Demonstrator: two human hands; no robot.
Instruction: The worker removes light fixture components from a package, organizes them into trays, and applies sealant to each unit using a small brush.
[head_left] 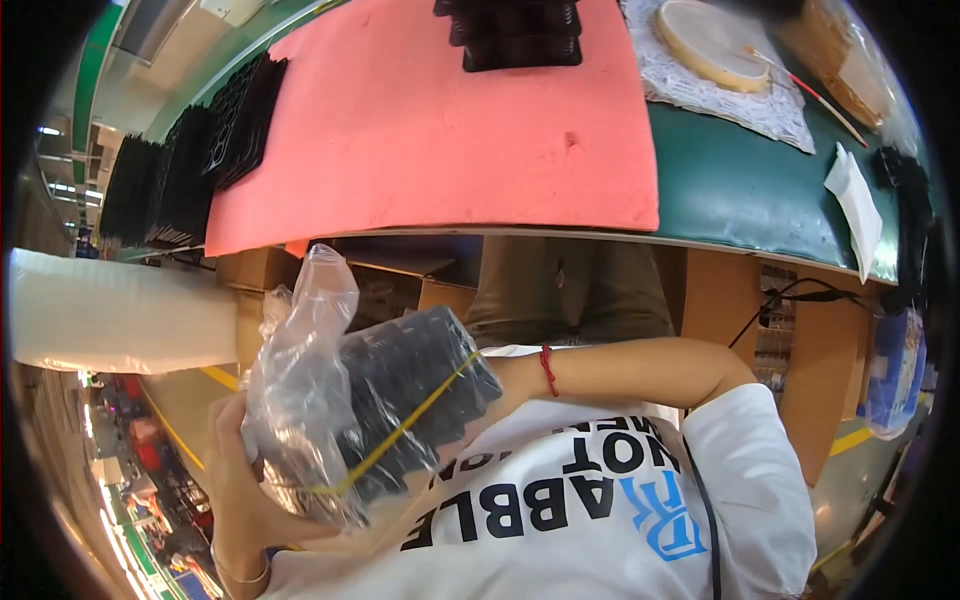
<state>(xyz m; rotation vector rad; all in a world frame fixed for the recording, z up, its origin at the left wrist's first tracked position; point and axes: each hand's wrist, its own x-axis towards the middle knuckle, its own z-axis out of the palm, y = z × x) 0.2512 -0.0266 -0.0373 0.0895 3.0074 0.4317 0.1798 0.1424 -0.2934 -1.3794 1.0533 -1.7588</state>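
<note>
A bundle of stacked black plastic trays [410,370] is held tilted in front of my chest. A clear plastic bag [300,390] wraps its left part, bunched and loose at the top, and a yellow band [405,432] runs around the bundle. My left hand [235,435] grips the bagged end from the left side, its fingers partly behind the film. From the right, my right hand [512,380] reaches under the bundle and supports it; its fingers are hidden behind the trays.
A pink mat [450,140] covers part of the green table [740,190]. Black trays stand in stacks [235,120] at its left and a stack [515,35] at the back. Far right are a round hoop-like disc [710,45], a brush [815,95] and white paper [855,210]. Cardboard boxes [725,320] sit underneath.
</note>
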